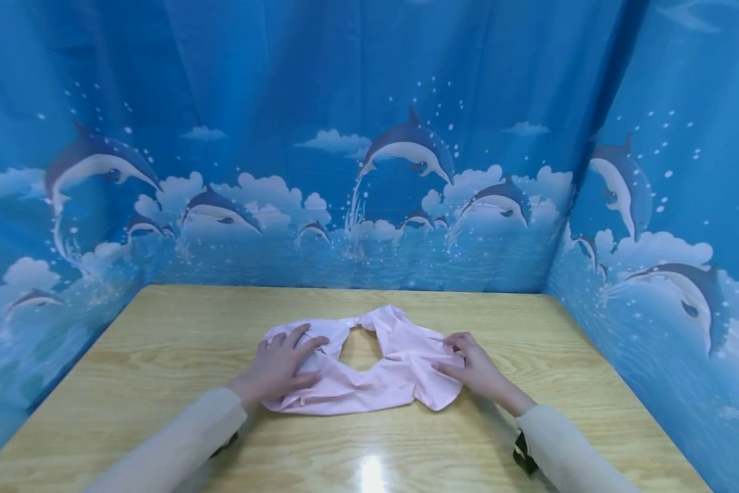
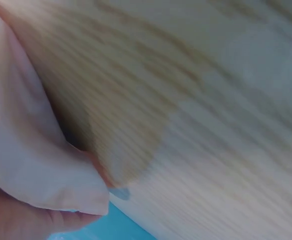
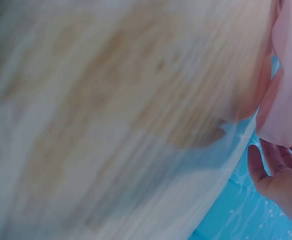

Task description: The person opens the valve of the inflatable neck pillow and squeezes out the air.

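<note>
In the head view a pink cloth [image 1: 400, 370] lies rumpled on the wooden table, with a gap near its middle through which the wood shows. My left hand [image 1: 283, 363] rests on the cloth's left part, fingers spread. At the right end, my right hand [image 1: 477, 366] touches the fabric, with thumb and fingers apart. The left wrist view has a fold of the cloth [image 2: 41, 170] partly covering the left hand [image 2: 26, 222]. In the right wrist view the cloth's end [image 3: 283, 110] hangs over the fingertips of the right hand [image 3: 285, 185], hiding some of them.
The light wooden table [image 1: 190, 329] reaches back to a blue curtain [image 1: 252, 82] printed with dolphins and clouds. That curtain also runs along the left and right sides. Light sleeves [image 1: 178, 438] cover both forearms, and a glare spot shines on the table's near part.
</note>
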Available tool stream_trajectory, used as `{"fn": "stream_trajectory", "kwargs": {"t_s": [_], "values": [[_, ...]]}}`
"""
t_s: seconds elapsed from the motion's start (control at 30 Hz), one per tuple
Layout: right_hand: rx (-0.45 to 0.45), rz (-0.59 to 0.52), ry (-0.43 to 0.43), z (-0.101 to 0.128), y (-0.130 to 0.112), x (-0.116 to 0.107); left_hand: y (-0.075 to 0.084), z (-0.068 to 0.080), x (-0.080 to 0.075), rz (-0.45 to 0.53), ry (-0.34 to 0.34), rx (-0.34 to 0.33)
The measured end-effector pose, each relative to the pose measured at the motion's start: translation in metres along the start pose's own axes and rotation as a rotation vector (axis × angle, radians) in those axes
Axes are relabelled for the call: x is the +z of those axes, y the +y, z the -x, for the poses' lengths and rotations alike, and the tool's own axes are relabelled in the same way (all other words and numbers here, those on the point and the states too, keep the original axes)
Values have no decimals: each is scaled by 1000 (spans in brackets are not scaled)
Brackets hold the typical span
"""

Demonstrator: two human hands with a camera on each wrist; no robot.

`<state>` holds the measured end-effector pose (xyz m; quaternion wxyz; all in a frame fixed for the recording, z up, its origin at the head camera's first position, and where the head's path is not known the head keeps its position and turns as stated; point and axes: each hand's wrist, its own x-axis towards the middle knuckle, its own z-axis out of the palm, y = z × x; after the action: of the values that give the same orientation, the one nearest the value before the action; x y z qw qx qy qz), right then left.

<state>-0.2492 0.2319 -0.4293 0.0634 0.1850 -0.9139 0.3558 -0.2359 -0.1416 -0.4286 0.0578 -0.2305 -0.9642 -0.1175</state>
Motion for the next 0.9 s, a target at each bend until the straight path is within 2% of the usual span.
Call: {"fn": "stream_trajectory", "kwargs": {"t_s": [0.2,0.53,0.77,0.9], "values": [[45,20,18,0,0,-3,-8,-1,0,29,-26,24],[123,48,16,1,2,-4,-19,-1,0,19,-44,81],[97,46,-26,0,3,-5,-18,2,-3,5,-52,69],[62,24,-56,-5,4,-3,-14,9,-4,-3,-53,14]]}}
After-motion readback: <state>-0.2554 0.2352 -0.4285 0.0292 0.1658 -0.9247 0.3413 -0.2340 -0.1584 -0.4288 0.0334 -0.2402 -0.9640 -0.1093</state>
